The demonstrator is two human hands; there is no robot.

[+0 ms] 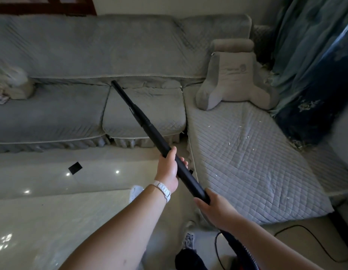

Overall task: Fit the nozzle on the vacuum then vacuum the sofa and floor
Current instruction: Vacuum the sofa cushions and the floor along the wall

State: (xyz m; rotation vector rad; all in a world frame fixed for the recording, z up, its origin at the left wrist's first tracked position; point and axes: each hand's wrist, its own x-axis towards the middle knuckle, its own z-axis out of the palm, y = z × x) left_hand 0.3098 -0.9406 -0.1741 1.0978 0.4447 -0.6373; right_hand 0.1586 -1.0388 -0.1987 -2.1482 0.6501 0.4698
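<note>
Nozzle (124, 98) fitted, at sofa (52, 114) seam, 11 o'clock; left hand (168, 169) and right hand (215, 210) grip tube (156, 137). Floor (52, 211) apparently remains.

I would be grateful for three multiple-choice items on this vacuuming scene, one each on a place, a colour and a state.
1. Where is the nozzle tip?
A. on the floor
B. at the seam between the seat and backrest of the sofa
C. on the support pillow

2. What colour is the wand?
A. black
B. white
C. red

3. How is the wand held?
A. by one hand only
B. lying loose, unheld
C. left hand and right hand both grip it

Answers: 1 B, the tip sits at the seam; 2 A, the wand is black along its length; 3 C, both hands wrap round it.
</note>
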